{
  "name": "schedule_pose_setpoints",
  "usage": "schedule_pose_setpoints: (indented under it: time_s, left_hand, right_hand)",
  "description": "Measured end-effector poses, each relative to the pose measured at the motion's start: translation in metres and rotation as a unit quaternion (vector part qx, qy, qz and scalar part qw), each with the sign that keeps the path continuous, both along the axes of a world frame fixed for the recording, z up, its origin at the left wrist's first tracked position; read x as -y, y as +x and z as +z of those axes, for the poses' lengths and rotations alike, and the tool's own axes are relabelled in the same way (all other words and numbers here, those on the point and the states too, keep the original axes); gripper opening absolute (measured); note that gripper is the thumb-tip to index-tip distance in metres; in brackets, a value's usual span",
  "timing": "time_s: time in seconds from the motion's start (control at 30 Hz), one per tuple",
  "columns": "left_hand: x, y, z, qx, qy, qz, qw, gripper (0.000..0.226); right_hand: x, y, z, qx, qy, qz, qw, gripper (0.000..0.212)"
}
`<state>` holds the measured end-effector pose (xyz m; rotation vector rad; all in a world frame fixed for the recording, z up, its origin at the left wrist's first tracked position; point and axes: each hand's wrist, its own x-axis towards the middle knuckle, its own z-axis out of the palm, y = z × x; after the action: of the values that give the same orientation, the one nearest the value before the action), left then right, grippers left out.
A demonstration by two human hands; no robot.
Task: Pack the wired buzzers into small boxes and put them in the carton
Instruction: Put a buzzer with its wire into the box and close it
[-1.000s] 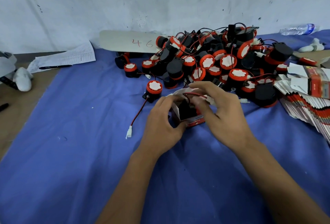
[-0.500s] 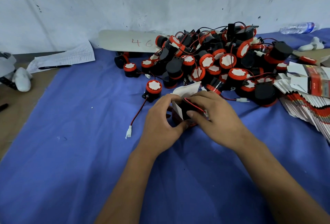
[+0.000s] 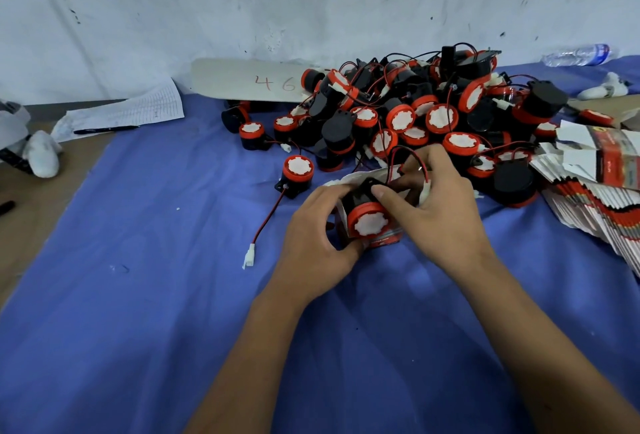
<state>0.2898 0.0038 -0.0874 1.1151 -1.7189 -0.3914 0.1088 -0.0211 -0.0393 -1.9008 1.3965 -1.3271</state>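
Observation:
At the centre of the blue cloth my left hand (image 3: 317, 239) grips a small red-and-white box (image 3: 386, 239) from its left side. A black buzzer with a red-and-white face (image 3: 369, 222) sits partly in the box's open end, its face toward me. My right hand (image 3: 440, 212) pinches the buzzer's black body and holds its looped red-black wire and white plug against the palm. A large pile of similar buzzers (image 3: 415, 115) lies just behind my hands. One loose buzzer (image 3: 297, 170) sits left of the pile, its wire trailing to a white plug (image 3: 249, 255).
A fanned stack of flat unfolded boxes (image 3: 595, 198) lies at the right. A white board marked 46 (image 3: 249, 82) leans at the wall. Paper and a pen (image 3: 104, 129) lie at back left, a plastic bottle (image 3: 576, 55) at back right, white cloth items (image 3: 43, 156) at far left.
The buzzer has turned so its red-and-white face now shows toward me at the box's opening. My right hand has shifted to gather the wire loop and plug.

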Motion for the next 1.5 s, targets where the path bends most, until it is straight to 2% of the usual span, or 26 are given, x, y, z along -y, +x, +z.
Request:
schedule_pose_setpoints:
  time_s: [0.07, 0.13, 0.2, 0.3, 0.43, 0.47, 0.6, 0.77, 0.9, 0.93, 1.0, 1.1, 1.2, 1.3, 1.37, 1.43, 1.5]
  left_hand:
    - [0.0, -0.001, -0.001, -0.008, 0.002, -0.009, 1.0, 0.07]
    - [0.0, -0.002, -0.001, -0.012, 0.005, -0.018, 1.0, 0.069]
    - [0.0, -0.004, 0.0, -0.011, 0.003, -0.02, 1.0, 0.068]
    - [0.0, -0.006, 0.001, -0.017, -0.004, -0.007, 1.0, 0.059]
    - [-0.001, -0.007, 0.001, -0.016, -0.003, 0.012, 1.0, 0.055]
    - [0.0, -0.007, 0.0, -0.016, -0.002, 0.016, 1.0, 0.053]
    - [0.001, -0.006, 0.001, -0.004, -0.001, 0.029, 1.0, 0.046]
    - [0.001, -0.005, 0.001, 0.008, 0.0, 0.037, 0.999, 0.041]
    - [0.0, -0.006, 0.0, 0.03, -0.009, 0.043, 0.999, 0.028]
    - [0.0, -0.006, 0.001, 0.03, -0.009, 0.044, 0.999, 0.024]
    - [-0.002, -0.006, 0.002, 0.033, -0.005, 0.041, 0.999, 0.017]
    - [-0.004, -0.008, 0.002, 0.067, 0.0, 0.053, 0.996, 0.017]
    - [-0.004, -0.009, 0.005, 0.085, 0.008, 0.067, 0.994, 0.02]
    - [-0.004, -0.011, 0.006, 0.098, 0.006, 0.073, 0.992, 0.02]
    - [-0.005, -0.013, 0.005, 0.117, 0.001, 0.087, 0.989, 0.02]
    - [-0.006, -0.014, 0.004, 0.139, 0.005, 0.1, 0.985, 0.025]
    - [-0.006, -0.013, 0.004, 0.152, 0.013, 0.104, 0.983, 0.03]
  right_hand:
    - [0.001, -0.003, 0.002, -0.036, -0.01, 0.004, 0.999, 0.038]
    - [0.002, -0.004, 0.003, -0.11, -0.047, -0.012, 0.993, 0.028]
    - [0.002, -0.002, 0.002, -0.147, -0.062, -0.033, 0.987, 0.02]
    - [0.001, 0.003, -0.002, -0.136, -0.041, -0.067, 0.988, 0.026]
    - [0.001, 0.005, -0.002, -0.052, 0.011, -0.091, 0.994, 0.029]
    - [0.001, 0.006, -0.003, -0.056, 0.023, -0.093, 0.994, 0.03]
    - [0.0, 0.008, -0.003, -0.17, 0.026, -0.106, 0.979, 0.019]
    - [-0.005, 0.006, 0.0, -0.235, 0.019, -0.132, 0.963, 0.027]
    - [-0.005, 0.006, 0.001, -0.321, 0.033, -0.15, 0.934, 0.01]
    - [-0.004, 0.008, 0.0, -0.344, 0.033, -0.142, 0.928, 0.008]
    - [-0.004, 0.01, -0.002, -0.37, 0.029, -0.114, 0.922, 0.017]
    - [0.001, 0.004, -0.009, -0.393, 0.013, -0.054, 0.918, 0.023]
    - [0.004, -0.009, -0.002, -0.33, 0.003, 0.006, 0.944, 0.022]
    - [0.0, -0.016, 0.01, -0.24, -0.089, 0.037, 0.966, 0.019]
    - [-0.003, -0.017, 0.015, -0.193, -0.111, 0.085, 0.971, 0.014]
    - [-0.003, -0.018, 0.014, -0.18, -0.111, 0.105, 0.972, 0.015]
    - [0.0, -0.02, 0.011, -0.2, -0.11, 0.086, 0.97, 0.026]
